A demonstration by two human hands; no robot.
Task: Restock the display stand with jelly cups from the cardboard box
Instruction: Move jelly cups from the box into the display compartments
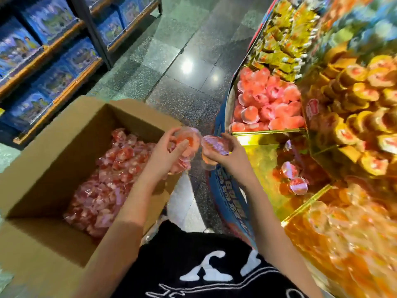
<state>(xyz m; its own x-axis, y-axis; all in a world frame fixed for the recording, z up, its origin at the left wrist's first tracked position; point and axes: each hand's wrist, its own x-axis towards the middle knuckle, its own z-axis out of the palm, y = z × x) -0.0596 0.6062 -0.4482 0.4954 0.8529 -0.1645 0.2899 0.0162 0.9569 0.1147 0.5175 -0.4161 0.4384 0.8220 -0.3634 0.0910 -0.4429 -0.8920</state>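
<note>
While my left hand (165, 151) grips a cluster of jelly cups (189, 140) over the right rim of the cardboard box (43, 151), my right hand (229, 155) clasps more beside the front edge of the display stand (223, 190). I judge them light, slick and thin-walled; hold by rims, without squeezing.

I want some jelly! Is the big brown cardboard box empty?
Not empty. The brown cardboard box is open, and a heap of red plastic jelly cups covers most of its floor.
</note>
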